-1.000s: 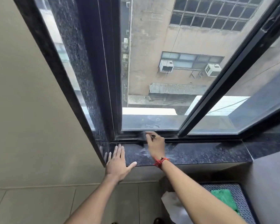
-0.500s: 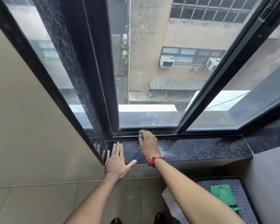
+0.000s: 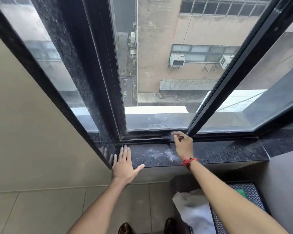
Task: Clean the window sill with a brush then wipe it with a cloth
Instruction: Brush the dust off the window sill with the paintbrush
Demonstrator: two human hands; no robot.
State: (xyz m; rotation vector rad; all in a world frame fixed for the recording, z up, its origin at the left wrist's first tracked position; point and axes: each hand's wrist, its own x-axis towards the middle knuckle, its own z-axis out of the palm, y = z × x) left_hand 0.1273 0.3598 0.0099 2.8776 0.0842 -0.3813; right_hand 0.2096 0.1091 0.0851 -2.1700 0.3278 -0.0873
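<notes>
The window sill (image 3: 227,153) is a dark speckled granite slab below a black sliding window frame. White dust streaks lie on it near the middle left. My right hand (image 3: 183,145) grips a small dark brush (image 3: 167,138) whose bristles rest in the black window track at the sill's back edge. A red thread band circles that wrist. My left hand (image 3: 125,164) lies flat, fingers spread, on the sill's left end by the corner. A white cloth (image 3: 195,211) lies low on the right, partly hidden by my right forearm.
A patterned mat or seat (image 3: 250,191) with a green cloth (image 3: 241,192) on it sits under the sill at the right. The slanted black window frame bar (image 3: 227,78) meets the track just right of my right hand. Beige wall fills the left.
My right hand with the brush has slid to the right along the window track. My left hand stays flat on the sill. The view has shifted slightly.
</notes>
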